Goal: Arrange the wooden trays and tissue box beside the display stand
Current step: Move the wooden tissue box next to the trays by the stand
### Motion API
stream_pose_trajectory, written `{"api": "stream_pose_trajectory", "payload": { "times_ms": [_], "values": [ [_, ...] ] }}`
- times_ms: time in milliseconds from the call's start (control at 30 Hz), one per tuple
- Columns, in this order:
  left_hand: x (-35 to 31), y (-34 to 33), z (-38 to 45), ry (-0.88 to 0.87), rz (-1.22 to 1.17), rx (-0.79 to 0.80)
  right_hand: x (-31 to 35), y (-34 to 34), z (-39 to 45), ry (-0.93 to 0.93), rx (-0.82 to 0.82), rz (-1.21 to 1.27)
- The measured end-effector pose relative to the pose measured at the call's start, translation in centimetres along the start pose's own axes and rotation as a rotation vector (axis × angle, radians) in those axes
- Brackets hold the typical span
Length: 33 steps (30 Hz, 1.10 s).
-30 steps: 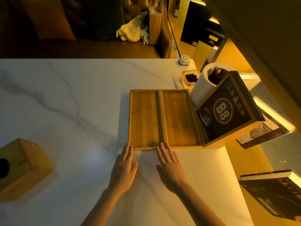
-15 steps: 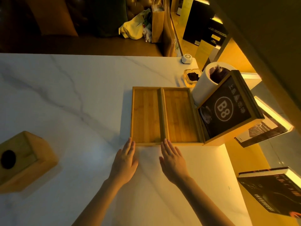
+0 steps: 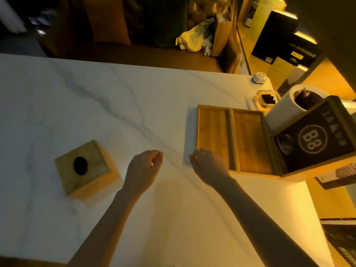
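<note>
Two wooden trays lie side by side on the white marble table: a narrow tray (image 3: pixel 212 132) on the left and a wider tray (image 3: pixel 250 139) touching the display stand (image 3: pixel 316 139), a wooden-framed dark sign marked "B8". A cube-shaped wooden tissue box (image 3: pixel 84 168) with a dark oval hole stands apart at the left. My right hand (image 3: pixel 208 166) hovers with curled fingers at the narrow tray's near left corner. My left hand (image 3: pixel 143 168), fingers loosely curled and holding nothing, sits between the tissue box and the trays.
A white paper roll (image 3: pixel 283 108) stands behind the stand, with an ashtray (image 3: pixel 266 100) and a small white device (image 3: pixel 260 78) beyond it. The table's right edge (image 3: pixel 316 218) drops to lit shelves with books. A sofa and bags lie past the far edge.
Both hands have left the trays' near edge and shifted left, fingers curling in from flat. The view has swung left, bringing the tissue box closer to centre.
</note>
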<state>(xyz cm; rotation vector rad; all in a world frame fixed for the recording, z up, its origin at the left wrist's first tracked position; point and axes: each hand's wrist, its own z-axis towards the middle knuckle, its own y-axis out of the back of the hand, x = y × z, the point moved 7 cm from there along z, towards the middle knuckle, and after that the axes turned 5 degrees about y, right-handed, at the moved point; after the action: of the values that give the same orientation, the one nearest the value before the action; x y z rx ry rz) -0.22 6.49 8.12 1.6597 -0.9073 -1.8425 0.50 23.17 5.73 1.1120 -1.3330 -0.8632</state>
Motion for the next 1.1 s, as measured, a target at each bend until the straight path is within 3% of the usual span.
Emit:
{"api": "stream_pose_trajectory", "payload": {
  "times_ms": [167,333,600,700,900,1100],
  "values": [
    [6.3,7.5,-0.1,0.113,0.031,-0.146,9.9,0.3,2.6,0.149,-0.098,0.082],
    [13.9,12.7,-0.5,0.195,0.080,-0.257,16.0,-2.8,2.9,0.132,-0.078,0.202],
    [23.7,14.3,0.0,0.264,0.385,-0.094,20.8,-11.2,1.6,-0.064,0.187,0.319],
    [25.4,14.0,-0.2,0.340,0.305,-0.041,21.6,-14.1,1.3,-0.134,0.292,0.454],
    [25.4,13.1,-1.1,0.489,-0.162,-0.069,21.9,-15.4,1.5,-0.297,0.278,0.692],
    [23.8,13.6,-0.9,0.456,-0.164,-0.146,21.1,-13.4,1.7,-0.318,0.207,0.820]
  ]
}}
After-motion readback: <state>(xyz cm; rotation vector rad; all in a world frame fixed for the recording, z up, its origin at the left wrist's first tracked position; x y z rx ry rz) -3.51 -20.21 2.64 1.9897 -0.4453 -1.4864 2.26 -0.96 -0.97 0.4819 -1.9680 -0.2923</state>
